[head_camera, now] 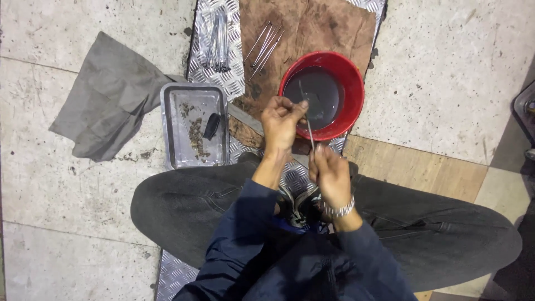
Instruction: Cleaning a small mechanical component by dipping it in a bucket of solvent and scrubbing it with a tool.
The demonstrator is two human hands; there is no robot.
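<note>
I sit cross-legged on the floor. My left hand (283,120) pinches the upper end of a thin metal rod (310,134) near the rim of a red bowl (348,75). My right hand (330,174), with a metal bracelet on its wrist, grips the lower end of the same rod. The bowl holds dark liquid and stands just beyond my hands. The rod runs nearly upright between the two hands.
A metal tray (167,125) with dirt and a small dark piece lies to the left. Several metal rods (264,44) lie on brown cardboard (323,25); another bundle of rods (217,44) rests on the checker plate. A grey cloth (106,95) lies at left.
</note>
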